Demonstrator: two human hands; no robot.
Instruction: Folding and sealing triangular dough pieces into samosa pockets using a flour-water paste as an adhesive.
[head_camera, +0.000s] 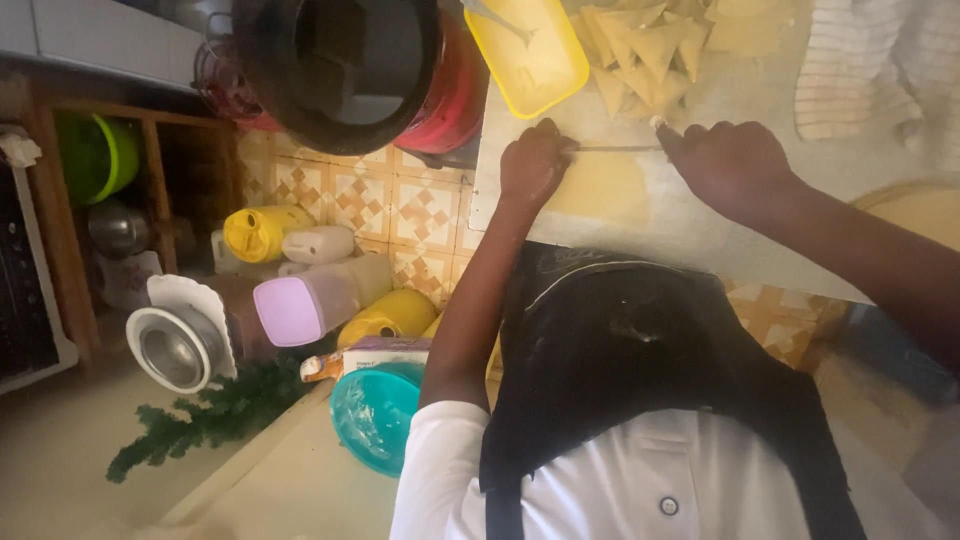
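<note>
The pale, smooth table (720, 235) carries the work. Beyond it stand a broad dark pot (340, 70) over something red, a glossy yellow rectangular plastic tub (530, 50), and a heap of folded triangular pastries (645, 50) (matte, cream-coloured). Near the table's front edge lies a flat, soft round of dough (600, 185), pale yellow. The right hand (735, 165) is closed in a firm grip around the handle of a thin metal knife (615, 149), the arm reaching in from the right, the blade lying level across the far edge of the round. The left hand (535, 165) has its fingers curled, pressing down on the dough's left side by the blade tip.
</note>
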